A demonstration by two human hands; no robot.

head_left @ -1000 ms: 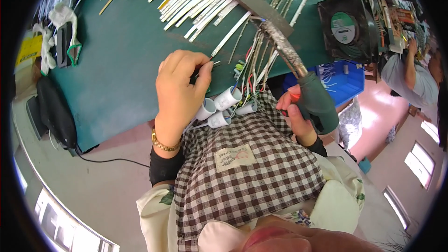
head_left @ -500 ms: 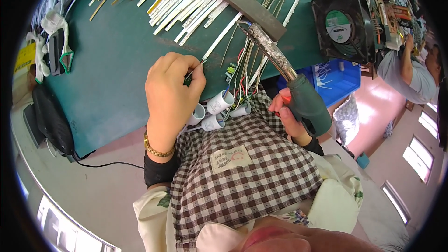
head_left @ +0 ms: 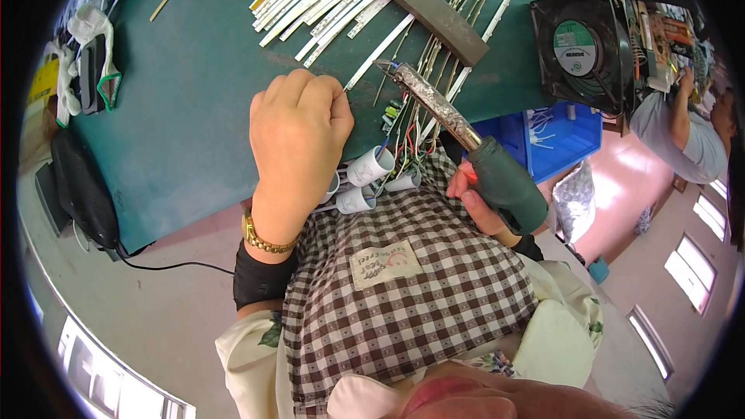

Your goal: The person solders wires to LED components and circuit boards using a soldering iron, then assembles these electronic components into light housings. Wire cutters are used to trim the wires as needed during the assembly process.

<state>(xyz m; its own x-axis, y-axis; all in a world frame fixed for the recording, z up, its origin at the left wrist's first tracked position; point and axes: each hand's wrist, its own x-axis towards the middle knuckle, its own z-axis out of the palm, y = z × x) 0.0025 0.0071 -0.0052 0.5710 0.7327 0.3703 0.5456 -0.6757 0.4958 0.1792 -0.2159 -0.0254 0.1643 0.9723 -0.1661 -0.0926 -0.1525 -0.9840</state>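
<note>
My left hand (head_left: 299,132) is closed, back upward, over the green table. Its fingertips are hidden, so whatever they pinch does not show. Right beside them ends a narrow white strip (head_left: 380,58) dotted with small parts. My right hand (head_left: 485,209) grips the green handle of a soldering iron (head_left: 442,105), whose metal barrel slants up and left. The iron's tip is close to that strip; whether they touch I cannot tell. Between my hands, white plastic cups (head_left: 370,167) with coloured wires and small green circuit boards (head_left: 393,112) lie at the table's near edge against the checked apron.
A dark curved bar (head_left: 419,4) lies across many white strips (head_left: 318,4). A black fan (head_left: 582,50) stands at the right, beyond a blue bin (head_left: 566,143). Gloves (head_left: 97,27) lie far left. Another person (head_left: 683,120) works at the far right.
My left hand has moved slightly up and turned, hiding its fingertips and the dark bit seen under them. The soldering iron's tip has come down and left, nearer to my left hand.
</note>
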